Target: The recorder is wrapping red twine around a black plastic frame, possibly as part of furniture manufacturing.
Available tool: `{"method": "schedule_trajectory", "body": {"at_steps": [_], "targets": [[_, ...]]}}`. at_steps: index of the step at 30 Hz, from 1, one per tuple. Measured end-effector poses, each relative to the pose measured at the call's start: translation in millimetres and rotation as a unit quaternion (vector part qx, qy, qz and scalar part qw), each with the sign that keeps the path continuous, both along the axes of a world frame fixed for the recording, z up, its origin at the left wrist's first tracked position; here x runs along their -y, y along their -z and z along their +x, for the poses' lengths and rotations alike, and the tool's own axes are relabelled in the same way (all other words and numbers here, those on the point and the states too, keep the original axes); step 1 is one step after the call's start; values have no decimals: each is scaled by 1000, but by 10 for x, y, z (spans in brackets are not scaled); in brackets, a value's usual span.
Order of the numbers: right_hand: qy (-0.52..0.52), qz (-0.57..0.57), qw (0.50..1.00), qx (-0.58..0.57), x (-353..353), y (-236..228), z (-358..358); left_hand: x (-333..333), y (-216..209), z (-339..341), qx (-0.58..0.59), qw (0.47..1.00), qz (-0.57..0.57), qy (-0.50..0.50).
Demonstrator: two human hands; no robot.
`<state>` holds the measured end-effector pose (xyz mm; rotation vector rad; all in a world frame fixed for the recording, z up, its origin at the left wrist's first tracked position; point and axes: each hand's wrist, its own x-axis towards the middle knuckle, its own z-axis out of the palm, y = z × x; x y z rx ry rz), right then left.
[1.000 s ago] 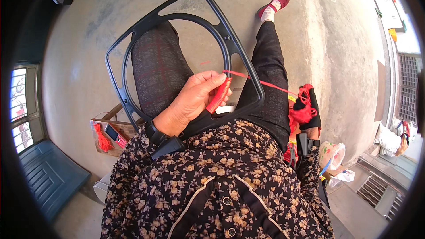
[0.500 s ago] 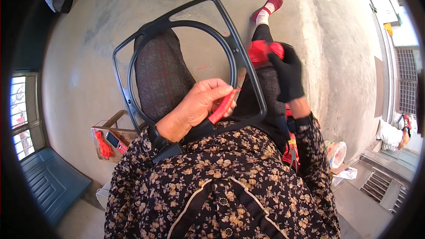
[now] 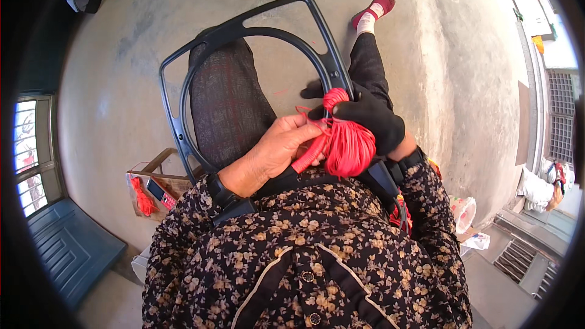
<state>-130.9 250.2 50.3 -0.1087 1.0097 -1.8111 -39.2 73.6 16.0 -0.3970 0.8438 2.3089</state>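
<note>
Frame (image 3: 334,74), black, a round ring inside squarish outer bars, lies across the seated person's lap, over the left thigh (image 3: 225,103). Tight red winding (image 3: 309,153) covers the near right part of its ring. The bare left hand (image 3: 274,146) pinches this covered part between thumb and fingers. The right hand (image 3: 378,120), in a black glove, grasps a red cord bundle (image 3: 350,149) at its neck, beside the left fingertips; some gloved fingers are hidden. Off to the left, a phone (image 3: 159,192) and red skein (image 3: 143,198) lie on a board (image 3: 135,210).
</note>
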Motion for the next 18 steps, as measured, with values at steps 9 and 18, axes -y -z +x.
{"method": "schedule_trajectory", "body": {"at_steps": [9,18], "targets": [[119,203,969,-80,-164,111,538,-13,24,-9,-24,999,-38,-9],[200,122,963,134,-556,282,629,12,-78,-10,-53,998,-36,12]]}}
